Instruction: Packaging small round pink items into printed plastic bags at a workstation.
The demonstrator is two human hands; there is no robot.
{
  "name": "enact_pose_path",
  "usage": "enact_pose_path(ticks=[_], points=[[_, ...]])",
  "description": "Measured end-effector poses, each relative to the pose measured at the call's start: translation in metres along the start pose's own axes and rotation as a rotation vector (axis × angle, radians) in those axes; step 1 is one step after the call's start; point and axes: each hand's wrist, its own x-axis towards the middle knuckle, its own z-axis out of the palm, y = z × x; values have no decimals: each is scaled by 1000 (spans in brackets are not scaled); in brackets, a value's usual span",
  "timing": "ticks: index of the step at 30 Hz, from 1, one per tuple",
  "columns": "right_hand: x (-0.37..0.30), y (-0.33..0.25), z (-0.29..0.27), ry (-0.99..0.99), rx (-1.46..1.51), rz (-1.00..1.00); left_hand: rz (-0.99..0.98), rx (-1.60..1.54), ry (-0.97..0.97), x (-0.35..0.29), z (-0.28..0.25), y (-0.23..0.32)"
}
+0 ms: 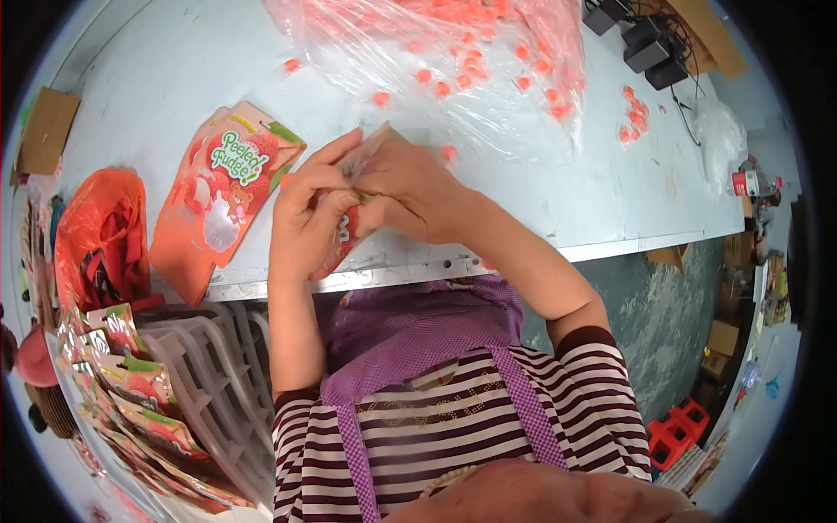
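Between my two hands is a red and pink candy pouch (336,250), tilted near the table's front edge. Fingers of my left hand (307,209) pinch its upper part from the left. My right hand (414,187) grips the pouch's top from the other side, its fingers partly hiding the opening. Just left of my hands lies a stack of matching flat pouches (228,187), printed with a bear and fruit. One small wrapped red candy (448,154) rests on the table beside my right hand.
A large clear plastic bag of red candies (471,70) spreads over the far table. More loose candies (634,118) and black adapters (649,44) lie to the right. At lower left, a plastic crate (205,366) stands by several filled pouches (144,383); an orange bag (103,231) sits above.
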Motion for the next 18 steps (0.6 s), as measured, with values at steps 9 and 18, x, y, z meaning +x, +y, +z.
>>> enact_pose_path(ticks=[9, 18], points=[[-1, -26, -21, -3, 543, 526, -6, 263, 89, 3, 1, -3], [-132, -27, -60, -184, -479, 125, 111, 39, 88, 1, -6, -4]])
